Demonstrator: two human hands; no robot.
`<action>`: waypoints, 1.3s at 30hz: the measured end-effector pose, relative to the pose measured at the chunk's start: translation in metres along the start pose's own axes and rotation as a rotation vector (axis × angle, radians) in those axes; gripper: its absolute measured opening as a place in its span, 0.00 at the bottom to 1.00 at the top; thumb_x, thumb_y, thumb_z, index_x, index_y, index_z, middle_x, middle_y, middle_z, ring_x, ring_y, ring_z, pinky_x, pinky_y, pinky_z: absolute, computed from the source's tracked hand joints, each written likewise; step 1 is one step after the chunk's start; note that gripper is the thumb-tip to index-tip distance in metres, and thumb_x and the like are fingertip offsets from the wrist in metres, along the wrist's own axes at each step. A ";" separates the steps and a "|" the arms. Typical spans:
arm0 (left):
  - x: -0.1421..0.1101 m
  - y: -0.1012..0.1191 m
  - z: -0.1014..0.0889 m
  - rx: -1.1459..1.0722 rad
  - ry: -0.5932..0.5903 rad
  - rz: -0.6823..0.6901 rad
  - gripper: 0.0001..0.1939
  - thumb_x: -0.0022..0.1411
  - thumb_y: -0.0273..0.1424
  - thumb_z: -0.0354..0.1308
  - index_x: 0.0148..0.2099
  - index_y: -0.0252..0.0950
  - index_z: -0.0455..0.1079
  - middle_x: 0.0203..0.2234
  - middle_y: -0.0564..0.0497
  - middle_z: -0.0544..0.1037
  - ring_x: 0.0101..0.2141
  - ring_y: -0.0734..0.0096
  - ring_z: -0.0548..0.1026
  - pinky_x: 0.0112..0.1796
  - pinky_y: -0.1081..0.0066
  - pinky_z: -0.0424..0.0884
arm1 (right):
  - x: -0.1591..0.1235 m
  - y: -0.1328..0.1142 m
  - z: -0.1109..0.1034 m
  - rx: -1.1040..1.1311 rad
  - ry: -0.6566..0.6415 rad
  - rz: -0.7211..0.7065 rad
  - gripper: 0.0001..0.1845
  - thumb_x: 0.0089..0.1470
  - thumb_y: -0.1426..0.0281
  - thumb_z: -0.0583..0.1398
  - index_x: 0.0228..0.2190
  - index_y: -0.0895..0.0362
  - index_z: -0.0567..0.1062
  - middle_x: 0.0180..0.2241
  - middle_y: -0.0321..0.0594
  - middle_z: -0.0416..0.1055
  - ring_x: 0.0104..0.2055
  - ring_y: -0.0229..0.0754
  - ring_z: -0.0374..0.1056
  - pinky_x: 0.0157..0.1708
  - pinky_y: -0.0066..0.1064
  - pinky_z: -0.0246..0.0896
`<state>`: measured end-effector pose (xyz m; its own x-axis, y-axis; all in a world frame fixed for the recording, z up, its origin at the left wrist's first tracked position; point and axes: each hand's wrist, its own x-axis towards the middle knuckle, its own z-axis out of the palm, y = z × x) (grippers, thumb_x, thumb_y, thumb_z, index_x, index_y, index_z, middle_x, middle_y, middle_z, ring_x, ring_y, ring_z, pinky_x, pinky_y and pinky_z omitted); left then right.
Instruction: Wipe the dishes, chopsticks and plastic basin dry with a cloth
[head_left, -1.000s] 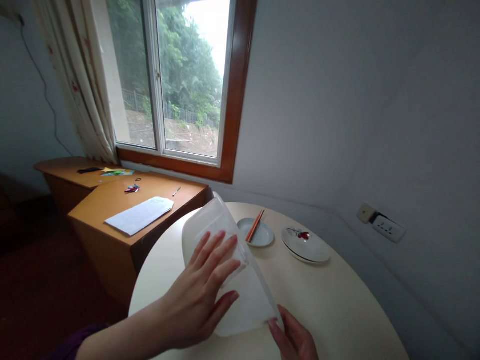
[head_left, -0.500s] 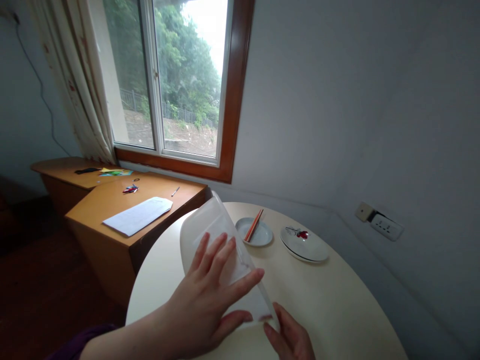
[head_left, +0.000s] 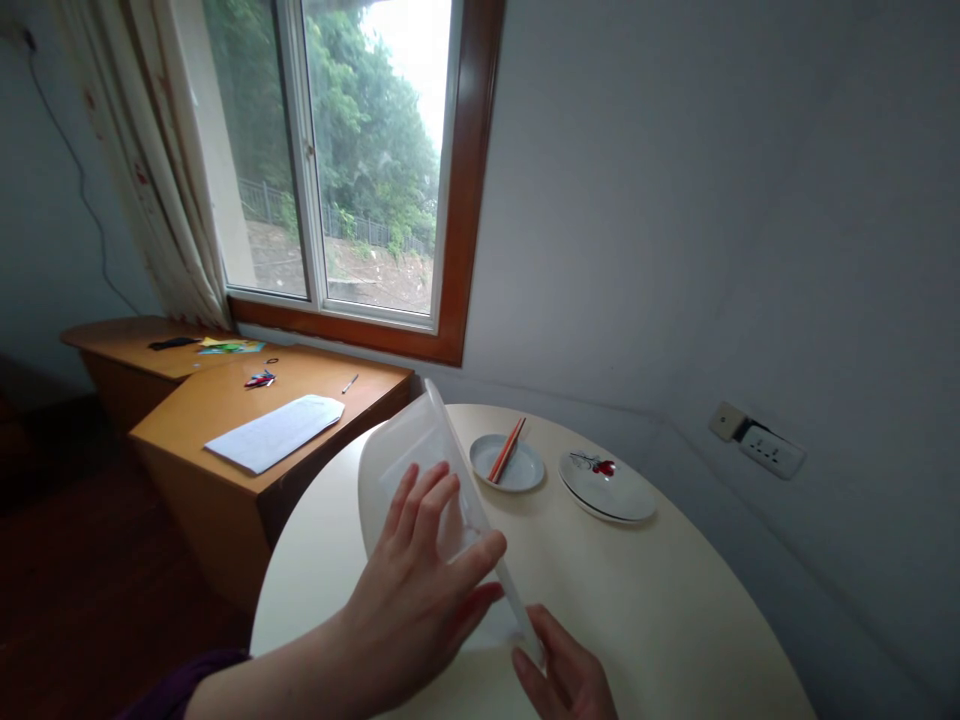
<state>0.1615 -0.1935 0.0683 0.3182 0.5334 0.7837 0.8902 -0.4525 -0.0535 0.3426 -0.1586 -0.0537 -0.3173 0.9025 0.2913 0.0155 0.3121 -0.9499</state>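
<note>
A translucent white plastic container (head_left: pixel 386 460), seemingly shallow with a rounded rim, is tilted up over the round table. The fingers and thumb of my right hand (head_left: pixel 568 668) pinch its rim at the lower right corner. My left hand (head_left: pixel 420 600) is over its near face with fingers apart and slightly bent; whether the fingertips touch the plastic is hard to tell. Much of the container's lower part is hidden behind my left hand.
On the round white table (head_left: pixel 637 620) lie a small plate (head_left: pixel 529 468) with orange-red chopsticks (head_left: pixel 507 450) across it and stacked flower-patterned plates (head_left: pixel 611 490). A wooden desk (head_left: pixel 180 425) at left bears white paper (head_left: pixel 274 435), a pen (head_left: pixel 350 383) and small items.
My left hand has drawn slightly left, its fingers bending more. The container's lower corner and my right hand have shifted a little left.
</note>
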 end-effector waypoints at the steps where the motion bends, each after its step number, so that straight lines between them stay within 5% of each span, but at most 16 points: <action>1: 0.000 0.000 0.001 0.002 -0.002 -0.006 0.16 0.54 0.27 0.56 0.46 0.42 0.64 0.51 0.41 0.58 0.56 0.47 0.55 0.52 0.41 0.57 | 0.001 0.004 -0.004 -0.038 -0.015 -0.010 0.17 0.49 0.56 0.59 0.34 0.57 0.76 0.30 0.41 0.73 0.32 0.44 0.69 0.33 0.29 0.65; 7: -0.004 -0.002 0.003 0.026 -0.009 -0.011 0.17 0.55 0.23 0.54 0.47 0.40 0.61 0.51 0.39 0.54 0.57 0.46 0.52 0.51 0.39 0.59 | 0.010 0.035 -0.030 -0.332 -0.040 0.000 0.18 0.43 0.62 0.64 0.38 0.53 0.78 0.47 0.46 0.72 0.51 0.52 0.66 0.53 0.42 0.58; 14: -0.005 -0.003 0.002 0.012 -0.017 -0.021 0.17 0.56 0.23 0.52 0.48 0.41 0.60 0.51 0.40 0.55 0.57 0.47 0.52 0.51 0.40 0.59 | 0.014 0.065 -0.045 -0.437 -0.115 0.039 0.20 0.48 0.66 0.59 0.45 0.50 0.74 0.54 0.42 0.66 0.56 0.48 0.62 0.56 0.44 0.53; 23: -0.005 -0.002 0.001 0.008 -0.019 -0.024 0.15 0.57 0.23 0.51 0.47 0.39 0.61 0.51 0.39 0.55 0.57 0.47 0.52 0.51 0.40 0.59 | 0.026 0.073 -0.052 -0.706 -0.335 -0.062 0.26 0.56 0.68 0.51 0.56 0.44 0.62 0.60 0.38 0.55 0.63 0.48 0.49 0.60 0.55 0.37; 32: -0.003 -0.016 -0.011 -0.033 -0.070 -0.026 0.25 0.60 0.33 0.51 0.59 0.38 0.56 0.54 0.38 0.61 0.58 0.47 0.55 0.55 0.45 0.55 | 0.023 0.052 -0.051 -0.700 -0.147 -0.273 0.18 0.58 0.64 0.52 0.48 0.50 0.72 0.50 0.42 0.71 0.53 0.48 0.65 0.55 0.43 0.57; 39: -0.001 -0.019 -0.013 -0.003 -0.092 -0.013 0.24 0.60 0.34 0.51 0.58 0.38 0.59 0.54 0.38 0.60 0.58 0.47 0.54 0.54 0.44 0.55 | 0.022 0.021 -0.037 -0.817 -0.087 -0.604 0.16 0.61 0.63 0.48 0.43 0.52 0.72 0.39 0.43 0.76 0.43 0.46 0.71 0.45 0.36 0.67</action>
<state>0.1398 -0.1951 0.0765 0.3352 0.6025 0.7243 0.8936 -0.4470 -0.0418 0.3705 -0.1208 -0.0632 -0.5538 0.5127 0.6561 0.4625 0.8446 -0.2696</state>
